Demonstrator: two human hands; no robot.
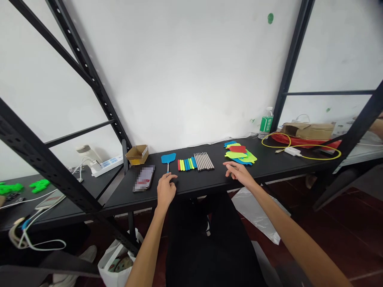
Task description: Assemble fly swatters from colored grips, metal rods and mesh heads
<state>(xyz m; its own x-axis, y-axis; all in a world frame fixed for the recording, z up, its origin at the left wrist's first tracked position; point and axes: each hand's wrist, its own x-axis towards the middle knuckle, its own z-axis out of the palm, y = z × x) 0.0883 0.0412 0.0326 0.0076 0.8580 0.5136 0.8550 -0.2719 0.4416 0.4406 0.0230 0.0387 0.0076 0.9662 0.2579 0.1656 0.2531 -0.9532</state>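
A blue fly swatter lies on the black table, its head toward the wall. Over the near end of its handle rests my left hand, fingers loosely bent and apart; that end is hidden. My right hand hovers at the table's front edge with the index finger stretched out and the others half curled, holding nothing. Just beyond it sits a pile of flat swatter heads in blue, yellow-green and red. Between my hands are a row of coloured handles and a row of silver metal rods.
A phone and a small open cardboard box stand at the left. To the right are a water bottle, a yellow cable and a red package. Black metal shelf posts frame both sides.
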